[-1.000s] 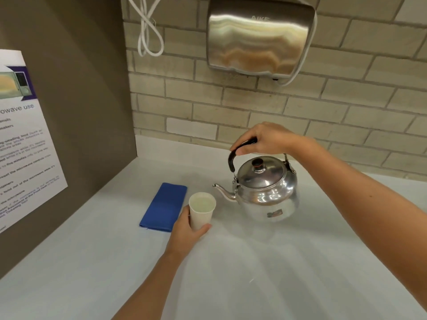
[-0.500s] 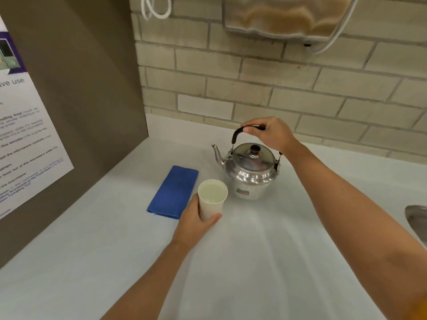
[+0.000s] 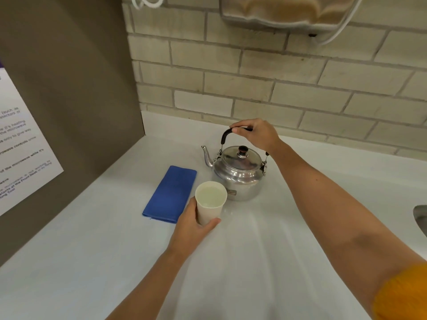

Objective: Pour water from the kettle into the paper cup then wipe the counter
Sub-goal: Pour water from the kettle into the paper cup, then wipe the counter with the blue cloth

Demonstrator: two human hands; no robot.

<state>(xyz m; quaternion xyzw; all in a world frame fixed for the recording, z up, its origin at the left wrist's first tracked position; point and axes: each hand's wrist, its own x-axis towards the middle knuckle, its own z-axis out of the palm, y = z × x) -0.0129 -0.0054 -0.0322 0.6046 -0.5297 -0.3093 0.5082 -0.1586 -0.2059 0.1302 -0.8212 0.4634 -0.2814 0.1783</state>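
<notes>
On the white counter (image 3: 265,262), pretty much dead centre, sits the kettle (image 3: 238,179): a squat, shiny steel thing with a domed lid, a dark knob on top and a skinny curved spout pointing left toward the corner. It stands upright with its base flat on the surface, and a small label shows low on its front. The black handle arches over the lid, and the right hand (image 3: 256,133) is wrapped around the top of it, fingers curled closed over the grip. A bit of orange sleeve shows on that arm at the bottom right edge.

Just in front of the kettle, close enough that its rim overlaps the kettle's body from this angle, is the paper cup (image 3: 210,202). It's plain white, upright, and has clear water inside, filled fairly high. The left hand (image 3: 191,227) has it from the near left side, thumb and fingers cupped around the lower half of the wall. Whether the cup's bottom actually touches the counter is hard to tell, since the hand hides it.

Left of the cup lies a blue cloth (image 3: 169,194), folded into a neat long rectangle, flat on the counter and untouched. The brick wall runs behind everything.
</notes>
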